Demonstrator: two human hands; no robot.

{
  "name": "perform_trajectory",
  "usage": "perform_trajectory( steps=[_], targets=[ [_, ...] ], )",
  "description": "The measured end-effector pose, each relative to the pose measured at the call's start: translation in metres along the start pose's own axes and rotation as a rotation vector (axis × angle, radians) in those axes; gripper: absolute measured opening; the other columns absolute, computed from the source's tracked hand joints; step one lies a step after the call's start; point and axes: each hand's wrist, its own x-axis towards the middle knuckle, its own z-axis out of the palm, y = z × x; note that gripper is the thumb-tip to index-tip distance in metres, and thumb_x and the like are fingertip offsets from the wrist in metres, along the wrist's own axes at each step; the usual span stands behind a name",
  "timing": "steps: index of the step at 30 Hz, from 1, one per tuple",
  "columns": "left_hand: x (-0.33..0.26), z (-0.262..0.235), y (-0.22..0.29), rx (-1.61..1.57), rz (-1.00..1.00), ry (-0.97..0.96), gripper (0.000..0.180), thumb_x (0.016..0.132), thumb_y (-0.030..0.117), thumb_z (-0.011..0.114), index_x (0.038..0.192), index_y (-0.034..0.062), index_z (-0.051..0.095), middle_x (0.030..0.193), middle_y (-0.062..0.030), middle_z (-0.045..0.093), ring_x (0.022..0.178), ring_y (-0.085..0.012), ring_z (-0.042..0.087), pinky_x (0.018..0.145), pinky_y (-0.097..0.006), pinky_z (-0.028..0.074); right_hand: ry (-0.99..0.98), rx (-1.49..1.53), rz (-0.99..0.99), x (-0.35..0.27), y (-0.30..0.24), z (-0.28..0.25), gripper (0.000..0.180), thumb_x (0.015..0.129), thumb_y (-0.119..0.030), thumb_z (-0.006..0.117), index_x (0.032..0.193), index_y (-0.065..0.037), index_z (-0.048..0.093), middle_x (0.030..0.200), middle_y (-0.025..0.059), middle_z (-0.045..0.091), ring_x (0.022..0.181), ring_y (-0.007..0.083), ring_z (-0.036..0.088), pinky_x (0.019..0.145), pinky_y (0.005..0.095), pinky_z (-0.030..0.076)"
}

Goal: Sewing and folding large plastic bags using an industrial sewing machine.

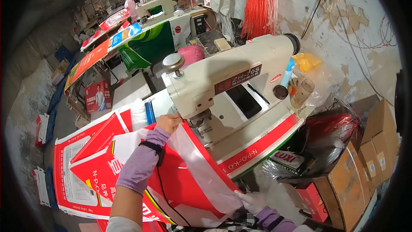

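Observation:
A large red and white printed sack (189, 159) is spread across the front of a cream industrial sewing machine (201, 87). My left hand (170, 123), bare-fingered below a purple sleeve cover, is closed on the sack's top edge, right beside the machine's needle area. Nearer to me, my right hand (252, 202) wears a whitish glove and pinches the sack's other end. Between the two hands the sack's edge hangs in a curve. More red and white sacks (77, 180) lie to the left, partly under the held one. The needle itself is hard to make out.
A black phone (243, 101) and a pen (258, 93) lie on the machine bed. Cardboard boxes (343, 189) and plastic-wrapped bundles crowd the right. Red strands (261, 8) hang behind. Further back are another sewing machine (156, 6) and a person (131, 6).

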Motion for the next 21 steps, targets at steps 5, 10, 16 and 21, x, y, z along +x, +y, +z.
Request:
perform_trajectory(
  steps=[5, 10, 16, 21],
  targets=[
    [0.001, -0.021, 0.008, 0.135, 0.007, -0.305, 0.036, 0.073, 0.004, 0.059, 0.097, 0.0281, 0.073, 0.085, -0.004, 0.068, 0.078, -0.0256, 0.067, 0.067, -0.035, 0.054, -0.028, 0.415, 0.198, -0.038, -0.012, -0.006, 0.031, 0.09, -0.013, 0.055, 0.12, -0.015, 0.066, 0.086, 0.0107, 0.072, 0.071, 0.0185, 0.068, 0.066, 0.0323, 0.052],
    [0.019, -0.002, 0.015, 0.514, -0.427, -0.294, 0.021, 0.082, 0.015, 0.055, 0.096, 0.0179, 0.07, 0.085, -0.0072, 0.07, 0.074, -0.0271, 0.067, 0.068, -0.04, 0.053, 0.086, 0.474, 0.216, 0.009, -0.04, -0.012, 0.034, 0.081, -0.012, 0.057, 0.111, -0.022, 0.07, 0.077, 0.0119, 0.067, 0.064, 0.0281, 0.065, 0.059, 0.0343, 0.052],
    [-0.028, -0.071, 0.133, 0.903, 0.055, -0.45, 0.026, 0.089, 0.024, 0.052, 0.105, 0.0098, 0.067, 0.101, -0.0129, 0.066, 0.095, -0.027, 0.063, 0.086, -0.041, 0.046, 0.328, 0.586, -0.028, 0.132, -0.088, -0.017, 0.035, 0.086, -0.015, 0.055, 0.119, -0.02, 0.064, 0.071, 0.0181, 0.061, 0.061, 0.0335, 0.062, 0.056, 0.0437, 0.048],
    [-0.053, -0.16, 0.07, 0.672, -0.222, -1.196, 0.034, 0.087, 0.03, 0.055, 0.111, 0.0097, 0.068, 0.106, -0.0136, 0.066, 0.106, -0.0268, 0.06, 0.101, -0.049, 0.038, 0.336, 0.444, -0.059, 0.219, -0.081, -0.005, 0.029, 0.091, -0.022, 0.053, 0.117, -0.016, 0.065, 0.074, 0.0192, 0.063, 0.063, 0.0329, 0.062, 0.057, 0.044, 0.048]
  ],
)
